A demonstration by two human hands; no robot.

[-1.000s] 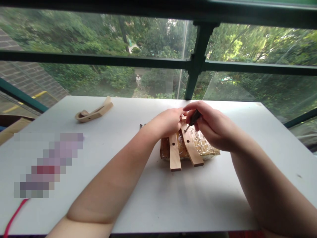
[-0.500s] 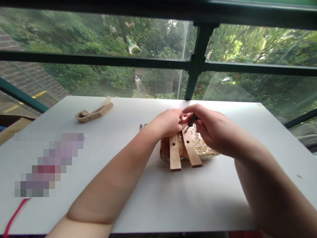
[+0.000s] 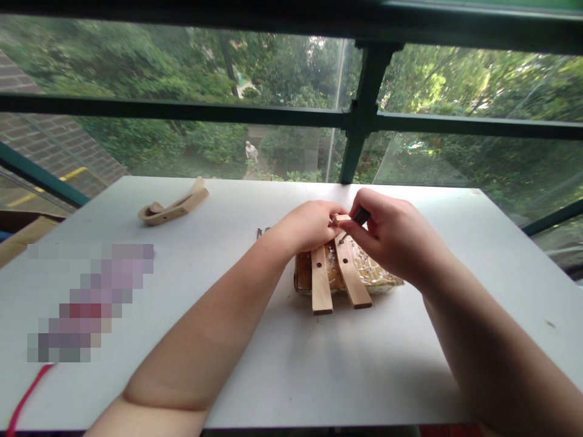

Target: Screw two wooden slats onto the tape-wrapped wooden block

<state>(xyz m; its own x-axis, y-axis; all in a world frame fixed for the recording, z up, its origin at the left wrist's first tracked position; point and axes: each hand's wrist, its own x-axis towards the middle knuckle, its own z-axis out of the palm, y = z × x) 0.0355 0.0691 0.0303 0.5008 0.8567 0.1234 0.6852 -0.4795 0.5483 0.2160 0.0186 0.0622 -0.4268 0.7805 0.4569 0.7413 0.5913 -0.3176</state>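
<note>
A white table [image 3: 282, 358] stood against a wall of glass panes in a dark green window frame [image 3: 362, 115], and beyond the glass lay thick green trees [image 3: 136, 54] and a strip of brick paving [image 3: 54, 145] far below, with a small figure [image 3: 249, 150] on a path among the bushes. The tabletop was plain and matte, with a few faint marks near its right edge.

Near the middle of it lay a clear plastic bag of wooden parts [image 3: 364, 270], and across the bag rested two flat wooden slats [image 3: 350, 273], side by side and slightly splayed, their near ends hanging over the bag toward the person. The left hand [image 3: 307, 224] lay on the far ends of the slats, fingers curled and pressed down together to steady them. The right hand [image 3: 392, 233] pinched a small dark-handled screwdriver [image 3: 357, 220] between thumb and fingers, its tip set at the far end of the right slat; the tip itself was too small to make out, so it was probably on a screw.

Well apart, at the far left of the table, sat a curved wooden piece [image 3: 173, 205]. A few small metal bits [image 3: 262, 231] lay just left of the left wrist. A red cord [image 3: 25, 397] crossed the near left corner.
</note>
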